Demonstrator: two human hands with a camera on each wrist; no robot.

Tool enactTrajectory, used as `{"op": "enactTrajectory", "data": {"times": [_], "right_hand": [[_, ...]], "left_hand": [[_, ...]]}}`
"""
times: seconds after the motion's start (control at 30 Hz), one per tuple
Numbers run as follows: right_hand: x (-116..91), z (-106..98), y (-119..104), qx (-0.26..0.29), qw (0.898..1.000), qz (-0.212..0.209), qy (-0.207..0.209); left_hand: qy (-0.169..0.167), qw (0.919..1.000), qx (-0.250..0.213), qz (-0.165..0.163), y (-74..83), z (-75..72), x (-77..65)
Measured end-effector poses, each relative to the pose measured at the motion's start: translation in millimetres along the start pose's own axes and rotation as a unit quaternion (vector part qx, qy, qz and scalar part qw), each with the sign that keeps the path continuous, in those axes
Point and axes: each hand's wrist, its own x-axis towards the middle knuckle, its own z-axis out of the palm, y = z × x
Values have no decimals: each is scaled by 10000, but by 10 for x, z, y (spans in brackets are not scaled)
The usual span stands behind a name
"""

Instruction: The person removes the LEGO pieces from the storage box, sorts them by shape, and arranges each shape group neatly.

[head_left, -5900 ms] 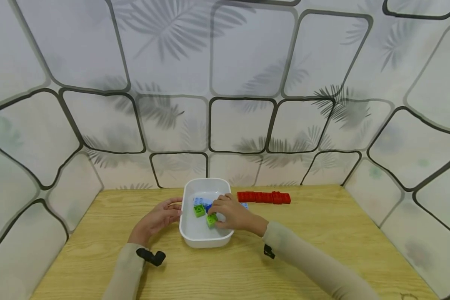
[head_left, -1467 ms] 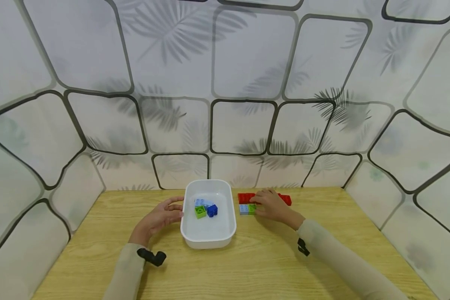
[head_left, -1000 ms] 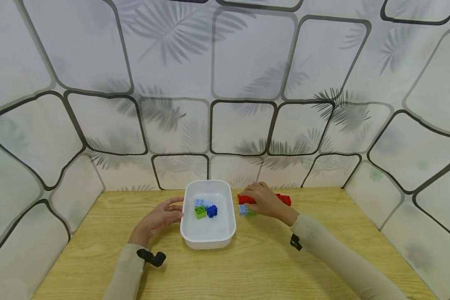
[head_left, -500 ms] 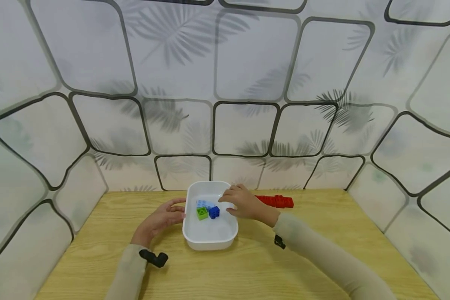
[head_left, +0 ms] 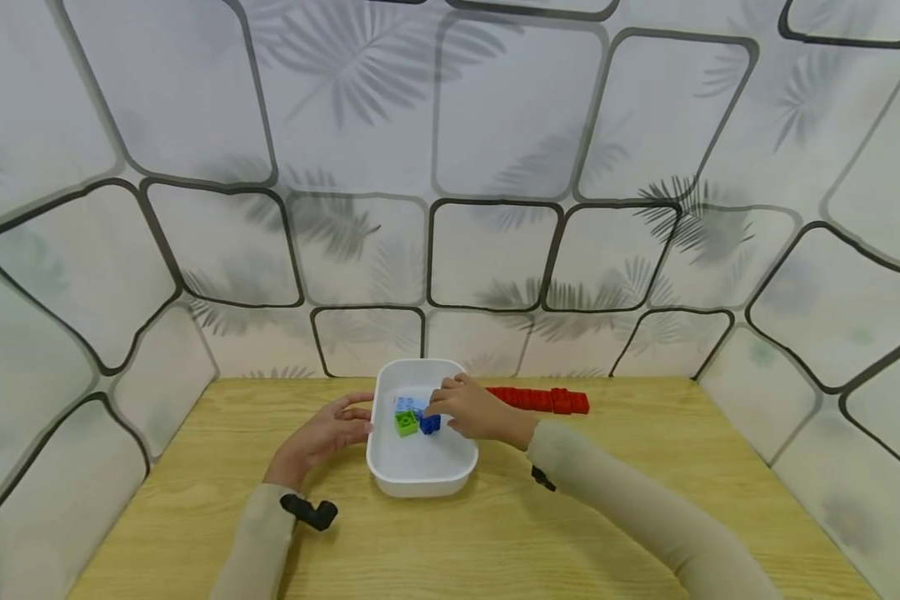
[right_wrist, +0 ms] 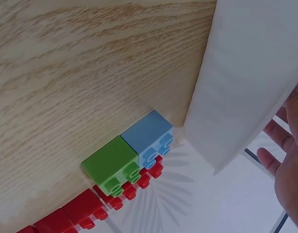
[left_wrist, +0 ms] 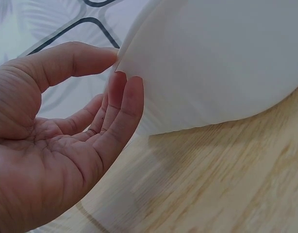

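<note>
In the head view a white tray [head_left: 420, 477] stands on the table, with a light blue brick [head_left: 404, 403], a bright green brick [head_left: 406, 423] and a dark blue brick [head_left: 430, 424] inside. My left hand [head_left: 328, 435] rests at the tray's left side; the left wrist view has its thumb and fingertips against the wall, fingers loosely bent. My right hand [head_left: 474, 408] reaches over the right rim, fingertips at the dark blue brick, thumb seemingly apart from it. Its fingers partly hide that brick's top. At the right wrist view's edge the right hand [right_wrist: 289, 179] is only partly seen.
A row of red bricks [head_left: 547, 400] lies right of the tray, near the table's back edge. In front of the row, a green brick [right_wrist: 110, 162] and a light blue brick [right_wrist: 148, 133] sit side by side. A patterned wall [head_left: 487, 250] closes the back.
My right hand first took a green brick from the tray to beside the light blue brick before the red row. It has since moved left, back over the tray. The left hand stays put.
</note>
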Motion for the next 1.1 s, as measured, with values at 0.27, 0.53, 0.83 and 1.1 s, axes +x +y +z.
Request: {"op": "enactTrajectory", "data": {"times": [0.27, 0.53, 0.83, 1.1], "right_hand": [[67, 55, -4, -143, 9995, -41, -269], [116, 66, 10, -332, 9986, -52, -398], [148, 124, 27, -535, 9975, -50, -469], [142, 102, 7, -552, 9974, -40, -467]], "left_hand": [[-24, 10000, -47, 27, 3, 4, -20], [-16, 9999, -130, 45, 14, 17, -13], [9, 9999, -116, 15, -4, 10, -13], [23, 9999, -118, 4, 11, -2, -10]]}}
